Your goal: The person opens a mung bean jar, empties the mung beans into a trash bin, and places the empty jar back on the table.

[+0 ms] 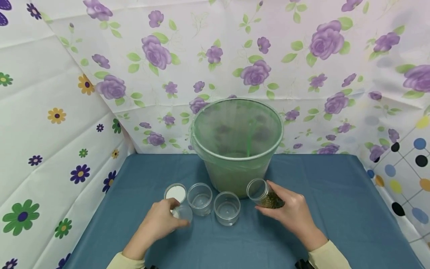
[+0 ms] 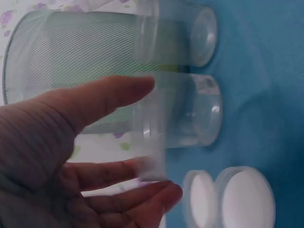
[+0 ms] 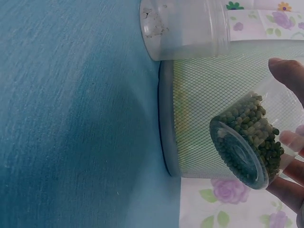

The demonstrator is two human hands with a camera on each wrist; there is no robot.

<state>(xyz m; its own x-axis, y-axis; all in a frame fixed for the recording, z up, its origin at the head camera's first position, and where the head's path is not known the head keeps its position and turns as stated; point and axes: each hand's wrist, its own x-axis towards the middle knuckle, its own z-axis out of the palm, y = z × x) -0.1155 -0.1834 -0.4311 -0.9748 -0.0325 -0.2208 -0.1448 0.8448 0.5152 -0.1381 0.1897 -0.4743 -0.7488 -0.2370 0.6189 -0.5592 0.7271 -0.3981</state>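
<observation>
My left hand (image 1: 159,222) pinches a clear round lid (image 2: 154,135) between thumb and fingers, above the table's left part. Just below and beside it lie two flat white discs with clear rims, one white disc (image 1: 176,193) showing plainly in the head view, the other partly hidden by the hand. My right hand (image 1: 290,205) grips a clear plastic jar (image 3: 240,137) of green beans, tilted with its mouth leftward; the beans (image 3: 256,133) stay in its lower part. Between the hands stand two clear jars, a left jar (image 1: 200,200) and a right jar (image 1: 227,210), both without visible contents.
Behind the jars stands a green mesh wastebasket (image 1: 231,173), lined with a clear plastic bag. A blue cloth (image 1: 322,179) covers the table. Flowered sheets (image 1: 215,74) hang at the back and left, and a dotted sheet (image 1: 408,179) at the right.
</observation>
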